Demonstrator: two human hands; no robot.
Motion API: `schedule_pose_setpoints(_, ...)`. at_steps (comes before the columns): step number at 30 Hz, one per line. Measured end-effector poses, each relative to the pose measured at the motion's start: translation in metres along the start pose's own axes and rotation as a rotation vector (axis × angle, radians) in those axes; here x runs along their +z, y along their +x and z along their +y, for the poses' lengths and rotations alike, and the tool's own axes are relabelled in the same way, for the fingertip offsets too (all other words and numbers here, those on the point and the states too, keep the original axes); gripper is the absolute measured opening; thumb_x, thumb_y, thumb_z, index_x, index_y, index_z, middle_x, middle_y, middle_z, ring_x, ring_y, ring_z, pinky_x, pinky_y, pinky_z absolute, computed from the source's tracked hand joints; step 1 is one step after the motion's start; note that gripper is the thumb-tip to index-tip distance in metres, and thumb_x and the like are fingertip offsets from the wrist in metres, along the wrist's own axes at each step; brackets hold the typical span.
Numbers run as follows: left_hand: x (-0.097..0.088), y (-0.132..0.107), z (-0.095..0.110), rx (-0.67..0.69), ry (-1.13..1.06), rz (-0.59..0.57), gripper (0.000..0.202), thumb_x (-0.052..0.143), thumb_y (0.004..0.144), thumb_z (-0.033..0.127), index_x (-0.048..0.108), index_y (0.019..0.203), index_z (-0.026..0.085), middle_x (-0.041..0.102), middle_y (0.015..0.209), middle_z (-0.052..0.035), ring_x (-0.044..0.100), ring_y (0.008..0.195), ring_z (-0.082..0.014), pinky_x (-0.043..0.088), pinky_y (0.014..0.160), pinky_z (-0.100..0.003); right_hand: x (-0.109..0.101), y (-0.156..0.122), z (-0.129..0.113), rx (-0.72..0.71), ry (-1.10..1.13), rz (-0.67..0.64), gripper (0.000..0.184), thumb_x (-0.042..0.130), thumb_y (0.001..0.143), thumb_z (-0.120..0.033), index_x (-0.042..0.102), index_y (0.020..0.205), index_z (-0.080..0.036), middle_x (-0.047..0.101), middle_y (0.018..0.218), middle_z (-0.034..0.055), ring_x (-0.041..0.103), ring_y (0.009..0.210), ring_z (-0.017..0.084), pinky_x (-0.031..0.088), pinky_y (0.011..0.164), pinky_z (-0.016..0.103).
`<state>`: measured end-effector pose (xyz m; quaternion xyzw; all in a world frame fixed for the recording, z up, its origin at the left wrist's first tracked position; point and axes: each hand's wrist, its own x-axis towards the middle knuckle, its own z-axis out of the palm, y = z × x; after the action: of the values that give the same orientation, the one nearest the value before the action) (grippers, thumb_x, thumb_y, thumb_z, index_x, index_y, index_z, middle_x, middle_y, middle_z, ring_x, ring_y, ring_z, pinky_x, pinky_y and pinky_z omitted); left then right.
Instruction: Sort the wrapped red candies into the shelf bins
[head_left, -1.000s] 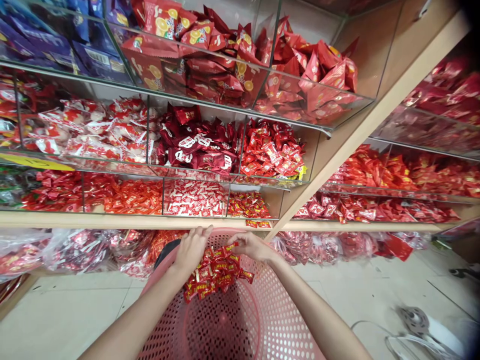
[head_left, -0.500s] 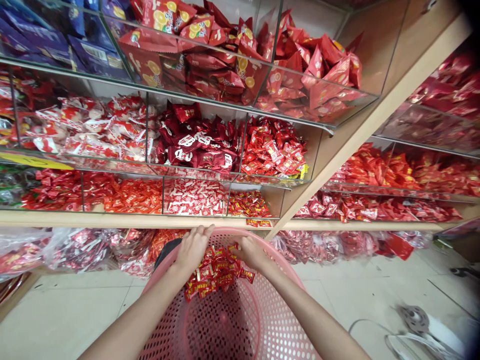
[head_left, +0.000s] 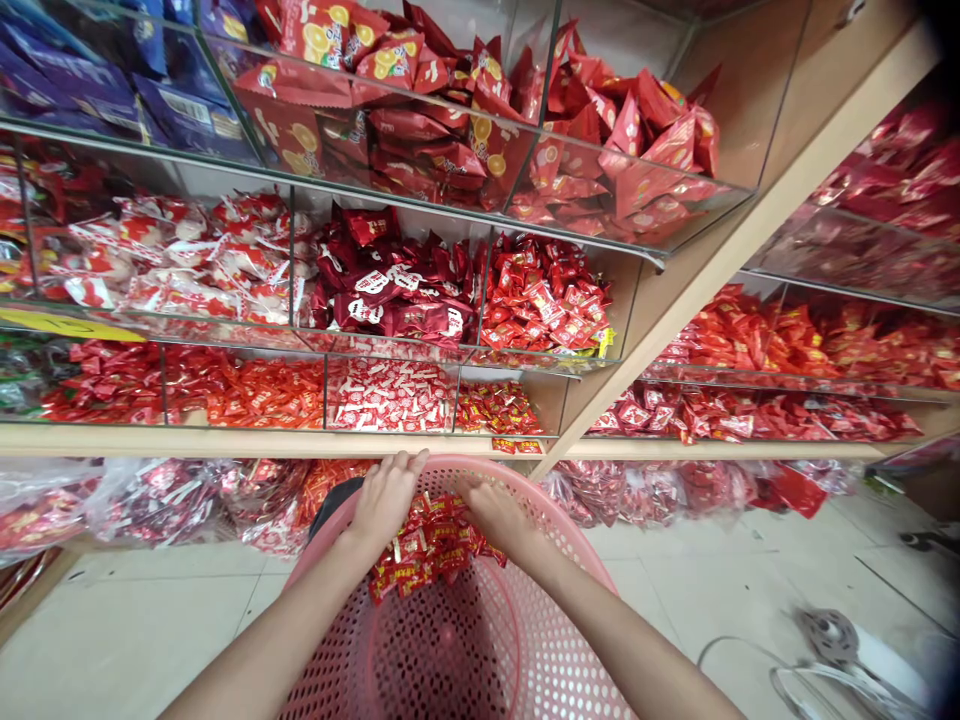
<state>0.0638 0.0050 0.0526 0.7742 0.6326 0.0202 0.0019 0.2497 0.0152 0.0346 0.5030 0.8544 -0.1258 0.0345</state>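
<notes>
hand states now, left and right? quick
Left hand: closed on the heap of red candies over the pink basket.
Right hand: closed on the same heap.

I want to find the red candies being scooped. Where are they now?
In the head view, low and centre, the red candies lie heaped between the left hand and right hand, inside the pink basket, below the wooden shelf.

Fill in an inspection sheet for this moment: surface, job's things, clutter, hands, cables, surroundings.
Surface: pale tiled floor, bare where visible.
Job's things: heap of red sweets held over the pink perforated basket.
Clutter: bagged sweets under the lowest shelf.
Hands: left hand and right hand both cupped around the sweets.
Cables: white cable looped on the floor at lower right.
Surroundings: wooden shelves with clear bins of red packets.
</notes>
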Motion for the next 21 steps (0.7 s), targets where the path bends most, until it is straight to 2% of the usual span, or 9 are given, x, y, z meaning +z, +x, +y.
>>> schedule_pose_setpoints(3, 0.0, 0.0, 0.001, 0.002, -0.003, 0.0, 0.048, 0.035, 0.088, 0.015, 0.038, 0.135, 0.023, 0.057, 0.112, -0.01, 0.054, 0.101, -0.0203, 0.043, 0.084, -0.033, 0.003, 0.001, -0.007, 0.021, -0.208, 0.003, 0.027, 0.046, 0.082, -0.006, 0.057, 0.105, -0.017, 0.065, 0.096, 0.0129, 0.064, 0.082, 0.02, 0.046, 0.066, 0.026)
schedule_pose_setpoints(5, -0.001, 0.0, 0.001, 0.004, -0.007, -0.002, 0.047, 0.035, 0.088, 0.015, 0.038, 0.134, 0.023, 0.057, 0.111, -0.0098, 0.054, 0.102, -0.0203, 0.043, 0.084, -0.033, 0.005, 0.002, -0.009, -0.001, -0.273, 0.024, 0.025, 0.045, 0.082, -0.006, 0.059, 0.1, -0.016, 0.063, 0.098, 0.0141, 0.063, 0.083, 0.021, 0.047, 0.063, 0.026)
schedule_pose_setpoints(9, -0.001, 0.0, 0.0, 0.013, -0.017, 0.001, 0.047, 0.035, 0.088, 0.014, 0.038, 0.134, 0.022, 0.057, 0.111, -0.0095, 0.053, 0.102, -0.0191, 0.042, 0.085, -0.032, 0.005, 0.002, -0.011, -0.022, -0.303, 0.072, 0.021, 0.046, 0.082, -0.006, 0.061, 0.096, -0.015, 0.06, 0.104, 0.0158, 0.061, 0.089, 0.023, 0.047, 0.063, 0.027)
schedule_pose_setpoints(13, 0.0, 0.0, 0.0, 0.004, 0.003, -0.003, 0.048, 0.035, 0.087, 0.014, 0.037, 0.135, 0.022, 0.056, 0.112, -0.0098, 0.054, 0.101, -0.0196, 0.043, 0.084, -0.033, 0.002, 0.001, -0.01, 0.002, -0.266, 0.043, 0.019, 0.05, 0.083, -0.012, 0.059, 0.1, -0.016, 0.062, 0.102, 0.0136, 0.063, 0.086, 0.022, 0.046, 0.064, 0.027)
schedule_pose_setpoints(18, -0.005, 0.002, 0.001, -0.002, 0.011, -0.032, 0.051, 0.035, 0.086, 0.01, 0.037, 0.135, 0.022, 0.056, 0.113, -0.0109, 0.055, 0.101, -0.0202, 0.045, 0.084, -0.033, -0.023, 0.001, 0.001, 0.031, -0.096, 0.083, 0.023, 0.052, 0.086, -0.036, 0.06, 0.097, -0.018, 0.067, 0.091, 0.01, 0.063, 0.084, 0.021, 0.041, 0.067, 0.025)
schedule_pose_setpoints(21, -0.009, 0.004, 0.0, -0.002, 0.028, -0.062, 0.054, 0.035, 0.085, 0.006, 0.036, 0.136, 0.022, 0.057, 0.109, -0.0109, 0.056, 0.099, -0.0205, 0.047, 0.082, -0.033, -0.049, 0.01, 0.023, 0.082, 0.037, 0.2, 0.026, 0.043, 0.09, -0.039, 0.06, 0.093, -0.019, 0.067, 0.081, 0.0064, 0.062, 0.076, 0.017, 0.038, 0.063, 0.023)
